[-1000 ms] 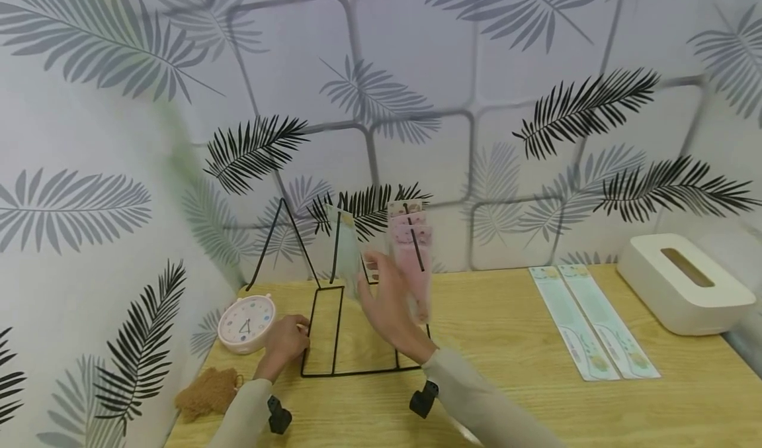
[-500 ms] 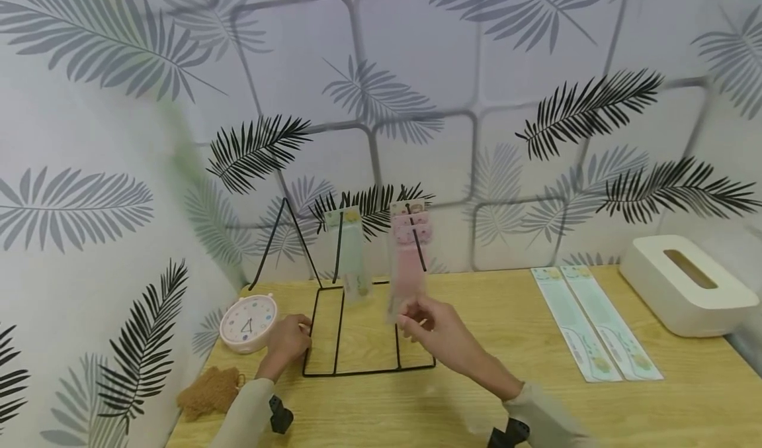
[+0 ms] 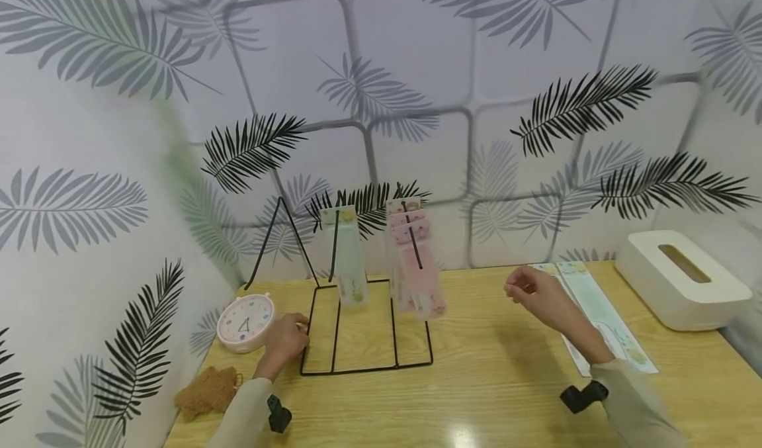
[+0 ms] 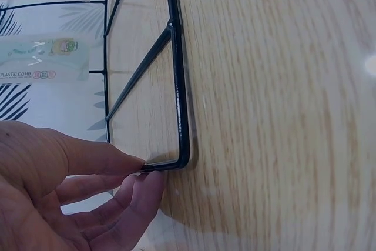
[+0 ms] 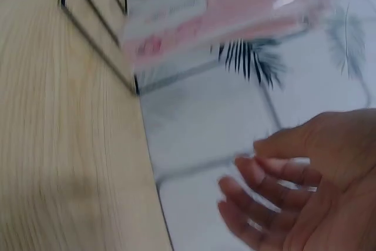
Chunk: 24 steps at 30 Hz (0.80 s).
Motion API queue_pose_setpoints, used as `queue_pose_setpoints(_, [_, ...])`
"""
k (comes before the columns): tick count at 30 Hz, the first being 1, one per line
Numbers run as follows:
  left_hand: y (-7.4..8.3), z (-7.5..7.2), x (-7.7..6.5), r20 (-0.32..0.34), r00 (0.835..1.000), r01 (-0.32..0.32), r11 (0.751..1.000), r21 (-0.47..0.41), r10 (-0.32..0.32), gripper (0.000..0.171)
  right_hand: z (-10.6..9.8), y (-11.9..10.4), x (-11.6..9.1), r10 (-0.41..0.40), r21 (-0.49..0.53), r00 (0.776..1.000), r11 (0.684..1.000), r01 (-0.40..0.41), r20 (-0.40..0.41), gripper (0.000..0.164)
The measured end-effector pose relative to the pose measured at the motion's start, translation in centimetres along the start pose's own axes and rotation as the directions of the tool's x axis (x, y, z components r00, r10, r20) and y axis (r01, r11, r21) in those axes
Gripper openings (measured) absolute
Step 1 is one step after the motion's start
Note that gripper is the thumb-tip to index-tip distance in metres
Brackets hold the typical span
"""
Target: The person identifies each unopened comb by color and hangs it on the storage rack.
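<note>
My left hand (image 3: 288, 337) pinches the left side of a black wire display rack (image 3: 366, 370) at its base; the left wrist view shows thumb and fingers around the bar near the corner (image 4: 181, 160). From one rack hook hangs a green pack (image 3: 350, 256), printed "PLASTIC COMB" in the left wrist view. Several pink comb packs (image 3: 419, 269) hang one behind another from the hook to its right. My right hand (image 3: 544, 299) holds nothing, fingers loosely curled, in the air right of the rack. Behind it, partly hidden, two green packs (image 3: 601, 309) lie on the table.
A pink-rimmed clock (image 3: 245, 322) stands left of the rack, beside my left hand. In front of it lies a brown plush piece (image 3: 208, 393). A white tissue box (image 3: 684, 282) sits at the right. The leaf-patterned wall covering (image 3: 411, 157) rises behind the table.
My right hand moved from between the hanging packs, past the pink packs' lower ends, then away to the right. The pink packs' lower ends have shifted right. The left hand stayed on the rack.
</note>
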<state>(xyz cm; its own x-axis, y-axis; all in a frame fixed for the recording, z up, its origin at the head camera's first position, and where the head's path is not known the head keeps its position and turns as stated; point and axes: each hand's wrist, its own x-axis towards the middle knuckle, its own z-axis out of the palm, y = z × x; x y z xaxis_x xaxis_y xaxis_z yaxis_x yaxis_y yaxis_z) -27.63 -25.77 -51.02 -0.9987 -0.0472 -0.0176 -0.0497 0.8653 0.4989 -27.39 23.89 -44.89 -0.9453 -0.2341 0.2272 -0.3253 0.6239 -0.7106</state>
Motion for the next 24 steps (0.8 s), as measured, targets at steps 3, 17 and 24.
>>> queue_pose_setpoints(3, [0.1, 0.0, -0.1, 0.000, 1.000, 0.012, 1.000, -0.008, -0.012, 0.040, -1.6, 2.8, -0.2, 0.114, -0.100, 0.993, 0.988, -0.114, -0.008, 0.017])
queue_pose_setpoints(17, [0.0, 0.0, -0.1, -0.009, 1.000, -0.005, 1.000, 0.006, 0.005, 0.040, -3.0, 10.1, -1.1, 0.447, -0.314, 0.895, 0.851, -0.421, 0.010, 0.048])
queue_pose_setpoints(24, [0.3, 0.2, 0.1, -0.011, 1.000, -0.001, 1.000, 0.020, 0.001, 0.041, -2.2, 10.5, -0.7, 0.484, -0.333, 0.874, 0.831, -0.444, 0.041, 0.063])
